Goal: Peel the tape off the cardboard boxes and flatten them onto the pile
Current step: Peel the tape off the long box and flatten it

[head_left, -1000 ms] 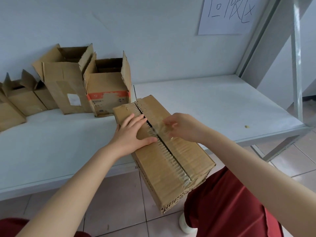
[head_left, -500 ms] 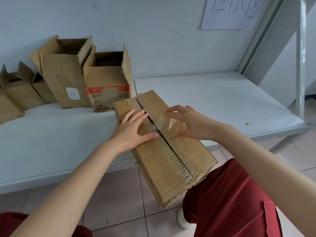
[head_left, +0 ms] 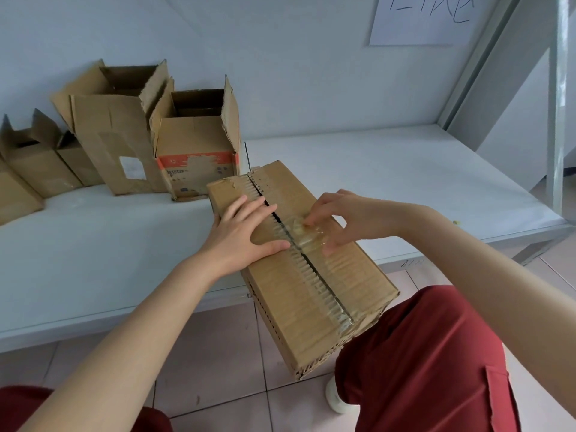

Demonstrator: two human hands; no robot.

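A closed brown cardboard box (head_left: 349,275) lies half on the white table's front edge and half over my knee. Clear tape (head_left: 314,275) runs down its centre seam; a crumpled, lifted part sits near the middle. My left hand (head_left: 246,229) presses flat on the box's left flap, fingers straight. My right hand (head_left: 336,216) hovers over the seam and pinches the loose clear tape between thumb and fingertips.
Several open, upright cardboard boxes stand at the back left of the white table (head_left: 405,169), the nearest one (head_left: 196,145) with an orange band. A grey metal post (head_left: 558,104) rises at the right. Tiled floor lies below.
My right hand has dropped back toward the seam with the loose tape, fingers now curled on it. The view has tilted a little; the left hand stays pressed on the flap.
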